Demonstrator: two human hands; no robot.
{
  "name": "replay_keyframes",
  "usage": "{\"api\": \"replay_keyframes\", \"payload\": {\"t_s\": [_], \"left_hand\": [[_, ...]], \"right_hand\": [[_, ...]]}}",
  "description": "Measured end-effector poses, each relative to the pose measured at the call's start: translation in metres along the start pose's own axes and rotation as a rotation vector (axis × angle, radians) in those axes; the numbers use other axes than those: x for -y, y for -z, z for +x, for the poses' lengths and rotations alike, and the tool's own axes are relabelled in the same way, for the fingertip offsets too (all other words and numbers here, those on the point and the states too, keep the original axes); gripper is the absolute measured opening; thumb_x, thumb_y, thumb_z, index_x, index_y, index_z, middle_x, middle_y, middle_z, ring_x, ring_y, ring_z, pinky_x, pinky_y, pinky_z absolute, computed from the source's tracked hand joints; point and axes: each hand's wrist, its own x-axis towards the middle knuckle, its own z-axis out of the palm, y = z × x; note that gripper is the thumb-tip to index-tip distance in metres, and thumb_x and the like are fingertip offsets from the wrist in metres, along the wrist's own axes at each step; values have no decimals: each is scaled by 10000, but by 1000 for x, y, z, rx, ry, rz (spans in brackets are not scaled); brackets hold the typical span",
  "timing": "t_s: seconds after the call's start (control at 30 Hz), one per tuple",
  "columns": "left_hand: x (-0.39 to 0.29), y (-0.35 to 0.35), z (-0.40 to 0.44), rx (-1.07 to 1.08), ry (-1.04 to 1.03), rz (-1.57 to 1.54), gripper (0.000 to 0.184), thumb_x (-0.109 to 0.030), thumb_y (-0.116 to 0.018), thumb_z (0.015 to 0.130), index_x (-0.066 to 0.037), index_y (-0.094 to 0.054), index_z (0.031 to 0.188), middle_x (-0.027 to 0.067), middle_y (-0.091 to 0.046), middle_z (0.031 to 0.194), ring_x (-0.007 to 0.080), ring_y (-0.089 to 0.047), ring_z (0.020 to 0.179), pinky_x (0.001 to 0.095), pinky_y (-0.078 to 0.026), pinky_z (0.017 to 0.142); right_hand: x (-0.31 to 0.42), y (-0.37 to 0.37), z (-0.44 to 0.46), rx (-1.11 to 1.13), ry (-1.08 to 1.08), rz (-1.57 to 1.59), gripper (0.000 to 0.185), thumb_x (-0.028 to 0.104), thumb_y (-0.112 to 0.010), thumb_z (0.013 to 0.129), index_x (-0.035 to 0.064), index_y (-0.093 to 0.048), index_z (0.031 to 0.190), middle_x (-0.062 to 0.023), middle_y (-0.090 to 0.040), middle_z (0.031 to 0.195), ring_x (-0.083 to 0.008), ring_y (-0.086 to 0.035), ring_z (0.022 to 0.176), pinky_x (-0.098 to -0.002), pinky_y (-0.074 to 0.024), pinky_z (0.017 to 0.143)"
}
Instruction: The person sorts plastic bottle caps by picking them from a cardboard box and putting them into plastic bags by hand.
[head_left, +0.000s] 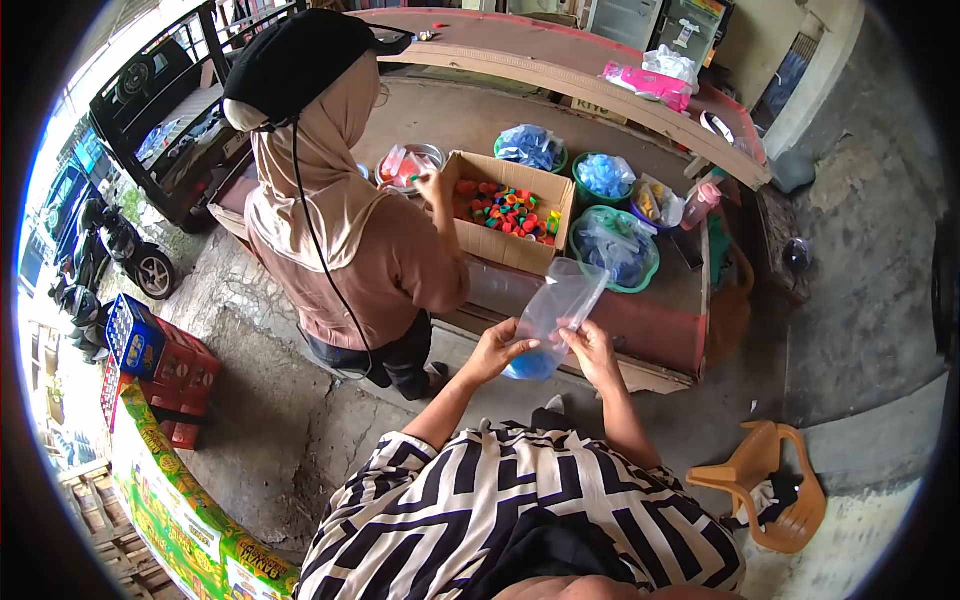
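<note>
A clear plastic bag (548, 308) hangs between my two hands, with something blue bunched in its bottom. My left hand (500, 350) is closed on the bag's left side, thumb pointing inward. On the other side, my right hand (592, 352) pinches the bag's edge. Just beyond stands an open cardboard box (500, 245) of small red, green, orange and yellow caps (510, 208). To its right, a green basket (655, 268) holds clear bags with blue contents (612, 245).
A co-worker (350, 245) stands at my left, one hand (435, 188) by the box and a metal bowl (436, 152). More baskets of bagged items (605, 175) and a pink bottle (702, 203) sit on the table. An orange plastic chair (765, 480) is at right, crates (165, 365) at left.
</note>
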Motion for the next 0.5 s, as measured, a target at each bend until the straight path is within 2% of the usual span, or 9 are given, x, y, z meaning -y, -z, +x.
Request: {"api": "replay_keyframes", "payload": {"t_s": [0.07, 0.17, 0.23, 0.3, 0.33, 0.37, 0.43, 0.47, 0.5], "left_hand": [[-7, -7, 9, -16, -14, -75, 268, -208, -653, 921, 16, -650, 1067, 12, -669, 921, 70, -553, 857, 263, -470, 788], [2, -12, 32, 5, 15, -104, 260, -201, -657, 918, 20, -657, 1055, 7, -674, 939, 66, -554, 880, 251, -466, 811], [3, -18, 52, -24, -28, -98, 231, -198, -663, 913, 20, -654, 991, 9, -666, 877, 66, -546, 833, 251, -465, 769], [2, -16, 73, -20, 79, 257, 237, -200, -677, 902, -6, -657, 1035, 19, -685, 939, 60, -565, 875, 248, -470, 801], [0, -22, 82, -70, -72, 181, 195, -166, -676, 898, 3, -646, 992, 25, -676, 895, 63, -558, 852, 255, -470, 777], [2, -24, 91, -64, -67, 189, 195, -166, -676, 898, 3, -646, 992, 25, -676, 895, 63, -558, 852, 255, -470, 777], [7, -29, 110, -112, -177, 206, 147, -77, -655, 875, 7, -647, 995, 30, -679, 889, 84, -583, 862, 272, -478, 786], [10, -31, 115, -118, -227, 239, 184, -39, -648, 834, 4, -648, 1013, 69, -686, 885, 108, -609, 879, 280, -484, 800], [11, -34, 117, -114, -224, 240, 184, -39, -648, 834, 4, -648, 1013, 69, -686, 885, 108, -609, 879, 280, -484, 800]], "right_hand": [[-6, 7, 5, 24, 121, -159, 226, 167, -576, 962, -8, -629, 1095, -56, -681, 892, -111, -636, 835, -255, -504, 718], [-5, 20, 14, -44, 123, -202, 253, 213, -557, 975, -15, -647, 1035, -60, -679, 874, -104, -616, 798, -261, -478, 701], [-16, 38, 31, -70, 137, -231, 282, 237, -539, 983, -23, -643, 1011, -37, -652, 829, -103, -575, 749, -263, -456, 690], [-21, 54, 44, -100, 236, -371, 287, 243, -523, 991, -20, -636, 1011, -13, -605, 801, -94, -520, 720, -257, -430, 667], [-20, 60, 51, -111, 270, -349, 220, 193, -548, 976, -6, -636, 1011, -5, -572, 793, -101, -493, 712, -252, -415, 656], [-20, 65, 57, -116, 268, -339, 220, 193, -548, 976, -6, -636, 1011, -5, -572, 793, -101, -493, 712, -252, -415, 656], [-22, 72, 65, -83, 329, -175, 157, 131, -583, 949, -1, -637, 1017, -30, -579, 847, -112, -499, 724, -251, -413, 662], [-22, 77, 66, -62, 221, -191, 136, 89, -617, 920, 6, -638, 1026, -53, -588, 902, -123, -533, 779, -249, -428, 697], [-39, 82, 73, -40, 278, -167, 157, 111, -645, 905, 7, -639, 1022, -69, -610, 966, -131, -561, 847, -257, -450, 721]]}}
